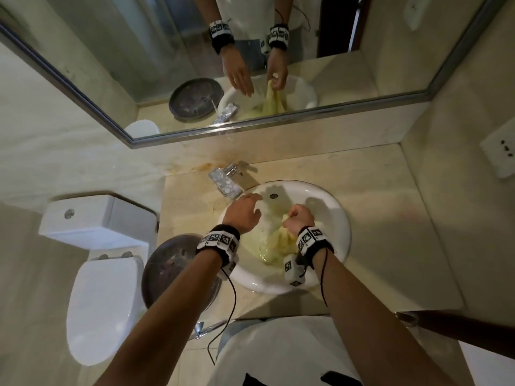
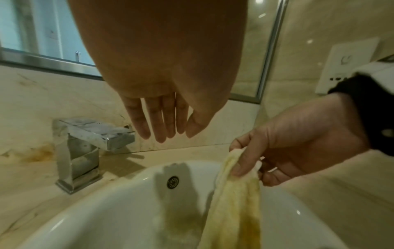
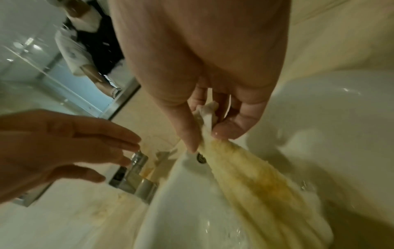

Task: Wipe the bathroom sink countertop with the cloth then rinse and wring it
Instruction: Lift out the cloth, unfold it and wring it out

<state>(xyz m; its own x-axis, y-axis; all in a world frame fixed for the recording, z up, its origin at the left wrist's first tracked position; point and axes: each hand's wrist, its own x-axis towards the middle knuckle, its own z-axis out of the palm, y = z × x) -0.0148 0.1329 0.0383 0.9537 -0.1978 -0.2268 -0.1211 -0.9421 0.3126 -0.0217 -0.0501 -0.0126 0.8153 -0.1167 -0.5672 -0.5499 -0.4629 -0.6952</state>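
Note:
A wet, yellow-stained cloth (image 1: 281,240) hangs into the round white sink (image 1: 334,218), its lower end in yellowish water. My right hand (image 1: 299,218) pinches the cloth (image 3: 245,171) by its top corner between thumb and fingers (image 3: 226,129). The same cloth (image 2: 236,202) shows in the left wrist view. My left hand (image 1: 245,213) hovers open over the sink's left rim, fingers (image 2: 160,124) straight, just right of the square chrome faucet (image 2: 85,144), not touching it. The beige stone countertop (image 1: 390,213) surrounds the sink.
An orange-brown stain (image 1: 206,165) marks the counter behind the faucet (image 1: 227,182). A dark round tray (image 1: 167,271) lies on the counter's left end. A white toilet (image 1: 103,288) stands left. A mirror (image 1: 167,65) is ahead, and a wall socket (image 1: 498,151) is on the right.

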